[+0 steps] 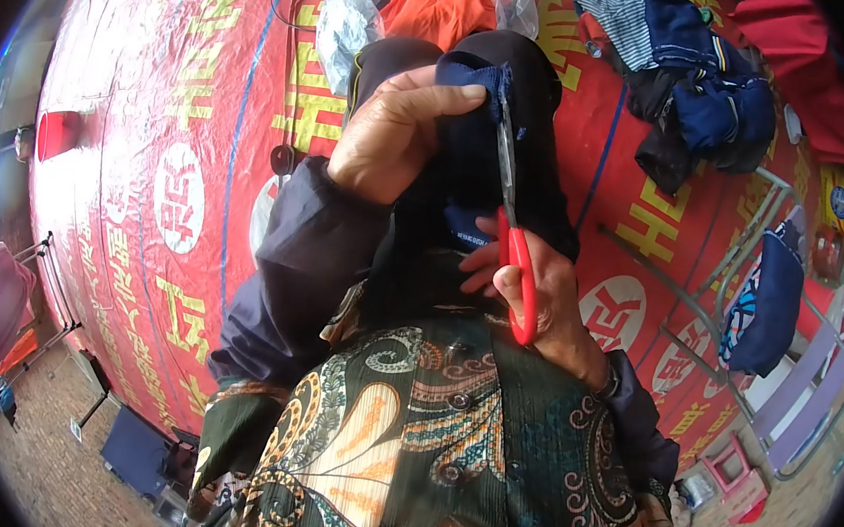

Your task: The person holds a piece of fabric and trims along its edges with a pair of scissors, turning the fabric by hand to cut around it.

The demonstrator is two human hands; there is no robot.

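My left hand [396,129] pinches the edge of a dark navy piece of cloth [471,75] between thumb and fingers, above my knees. In my right hand [552,293] is a pair of scissors [514,241] with red handles, the thumb and fingers around the loops. The metal blades point away from me, and their tips meet the cloth's frayed blue edge. A small blue scrap [522,133] lies on my dark trousers beside the blades. Whether the blades are parted is hard to make out.
A red sheet with yellow print [221,146] spreads around me. Ahead lie orange cloth [440,4] and clear plastic [348,21]. Folded dark clothes [707,98] are piled at the upper right. A metal-framed chair [802,397] stands at the right, and a red container [56,135] at the left.
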